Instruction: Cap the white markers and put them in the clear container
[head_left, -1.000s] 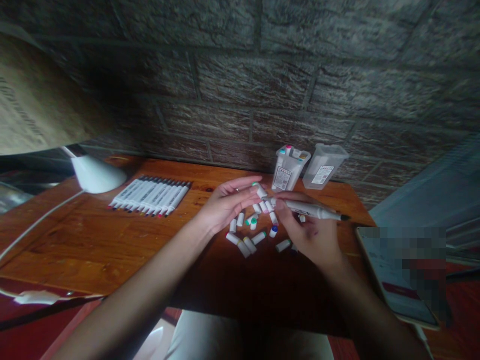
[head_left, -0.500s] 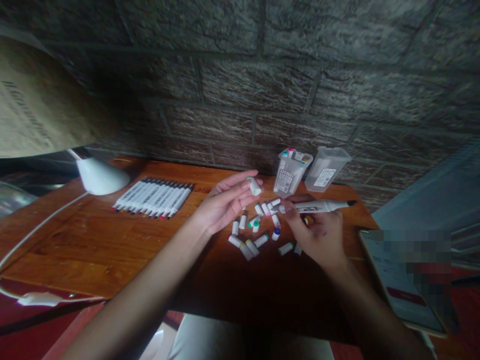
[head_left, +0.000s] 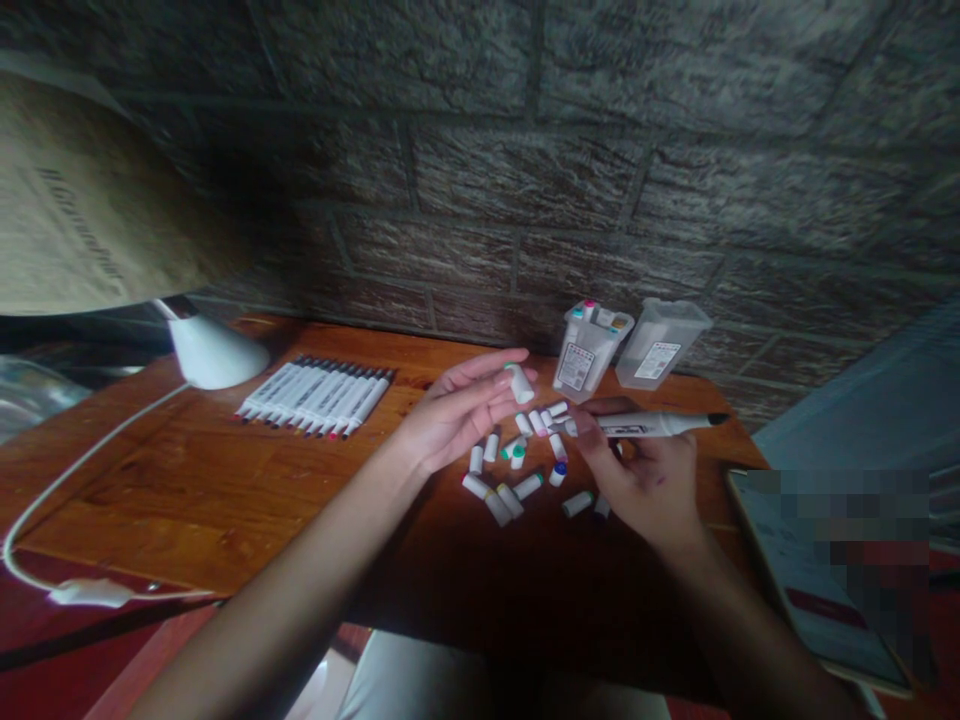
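Between the thumb and fingers of my left hand [head_left: 465,405] is a white marker cap [head_left: 519,384] with a green end, its other end tilted toward me. My right hand [head_left: 645,470] grips a white marker [head_left: 645,425] lying nearly level, its dark end pointing right and its narrower end pointing left toward my left hand. The cap and the marker are apart. Below and between my hands, several loose marker caps [head_left: 529,486] with coloured ends lie scattered on the wooden table [head_left: 172,500]; my right hand hides part of a few.
A row of white markers [head_left: 319,395] lies at the left, beside a lamp [head_left: 214,350] with a white cord. Near the wall stand a clear box [head_left: 589,365] with some markers and another clear box [head_left: 664,345]. A tablet [head_left: 810,580] rests at the right edge.
The whole view has shifted slightly, with everything sitting a little farther right. Both hands keep their holds on the cap and the marker.
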